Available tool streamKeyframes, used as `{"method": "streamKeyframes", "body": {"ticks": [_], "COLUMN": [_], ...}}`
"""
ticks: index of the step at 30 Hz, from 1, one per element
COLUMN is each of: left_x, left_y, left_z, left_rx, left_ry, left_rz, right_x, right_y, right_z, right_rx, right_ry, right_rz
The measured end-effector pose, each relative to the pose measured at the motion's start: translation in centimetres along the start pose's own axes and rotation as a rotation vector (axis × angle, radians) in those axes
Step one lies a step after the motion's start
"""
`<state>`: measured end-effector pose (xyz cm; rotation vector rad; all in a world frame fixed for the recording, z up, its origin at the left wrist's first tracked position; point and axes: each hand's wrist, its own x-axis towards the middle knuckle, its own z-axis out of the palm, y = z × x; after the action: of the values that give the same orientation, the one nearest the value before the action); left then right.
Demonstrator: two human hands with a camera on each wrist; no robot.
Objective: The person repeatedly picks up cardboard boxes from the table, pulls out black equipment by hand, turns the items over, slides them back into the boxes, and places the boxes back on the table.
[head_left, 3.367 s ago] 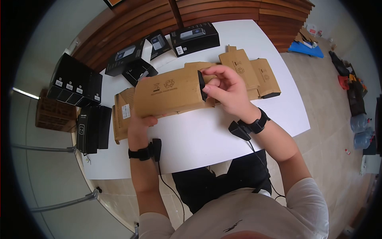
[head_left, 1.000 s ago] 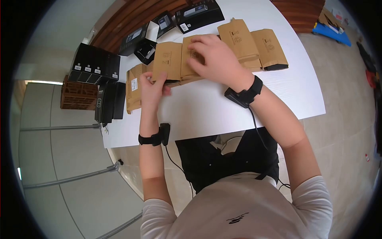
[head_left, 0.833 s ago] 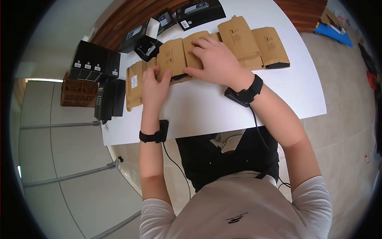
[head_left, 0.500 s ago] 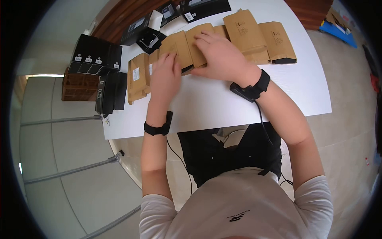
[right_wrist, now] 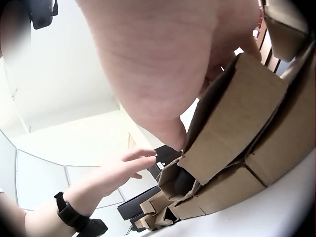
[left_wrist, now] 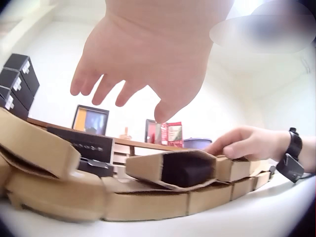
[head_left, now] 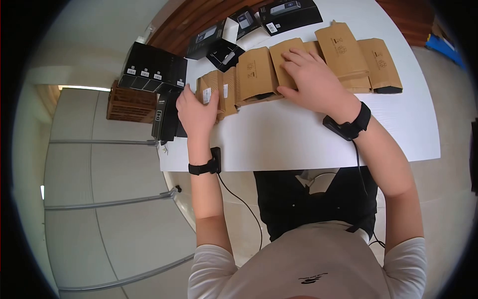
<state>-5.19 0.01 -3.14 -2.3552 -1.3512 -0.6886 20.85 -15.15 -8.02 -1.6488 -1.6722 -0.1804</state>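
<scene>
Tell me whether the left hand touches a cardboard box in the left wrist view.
No: the left hand hangs in the air, with a visible gap between it and the cardboard boxes below.

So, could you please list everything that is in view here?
Table: one, white, before the person
Cartons: at least six, brown, across the table
Black boxes: at least six, black, back and left
Crate: one, brown, far left
Woodwork: count unclear, brown, behind table
Floor: one, beige, below
Blue item: one, blue, right edge
Panels: several, grey, left
Frames: two, dark-edged, left wrist view's background
Packet: one, red, beside frames
Wrist cameras: two, black, on wrists
Cables: two, black, below cameras
Shirt: one, light, on person
Trousers: one, black, on person
Left hand: one, bare, by leftmost cartons
Right hand: one, bare, on middle carton
</scene>
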Motion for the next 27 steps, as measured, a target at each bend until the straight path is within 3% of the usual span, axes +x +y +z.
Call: {"method": "streamKeyframes", "body": {"ticks": [1, 4, 12, 15, 18, 19, 21, 23, 24, 25, 26, 27], "left_x": [-0.2, -0.9, -0.7, -0.8, -1.8, -2.2, -3.3, -4.2, -4.5, -4.6, -4.8, -4.9], "left_y": [-0.5, -0.6, 0.2, -1.5, -3.5, -4.0, -4.9, -4.9, -4.4, -3.8, -3.2, -2.4], "left_z": [0.2, 0.3, 0.6, 1.0, -0.1, -0.7, -2.0, -3.5, -4.4, -5.3, -5.9, -6.4], "left_rx": [0.006, -0.077, -0.13, -0.162, -0.391, -0.393, -0.679, -0.859, -0.939, -1.019, -1.015, -1.026], "left_ry": [-0.001, -0.298, -0.366, -0.274, -0.256, -0.263, -0.276, -0.314, -0.379, -0.443, -0.454, -0.454], "left_rz": [0.007, -0.207, -0.309, -0.28, -0.24, -0.236, -0.098, -0.047, 0.024, 0.095, 0.132, 0.128], "right_x": [-0.1, 0.0, -0.2, -0.2, -0.2, -0.1, 0.1, 0.5, 0.6, 0.5, 0.4, 0.3], "right_y": [0.0, 0.2, 0.4, 0.6, 0.6, 0.3, -0.1, -0.3, -0.6, -1.0, -1.4, -1.8], "right_z": [0.1, 0.0, 0.1, -0.1, 0.2, 0.0, -0.4, -0.9, -1.2, -1.5, -1.8, -2.1], "right_rx": [-0.012, 0.007, 0.035, 0.037, 0.049, 0.103, 0.156, 0.214, 0.209, 0.387, 0.56, 0.553], "right_ry": [0.009, 0.01, 0.01, -0.007, 0.029, 0.074, 0.117, 0.282, 0.276, 0.171, 0.065, 0.056], "right_rz": [-0.005, -0.008, -0.008, 0.005, -0.001, 0.006, 0.019, -0.097, -0.094, -0.041, 0.014, 0.017]}}
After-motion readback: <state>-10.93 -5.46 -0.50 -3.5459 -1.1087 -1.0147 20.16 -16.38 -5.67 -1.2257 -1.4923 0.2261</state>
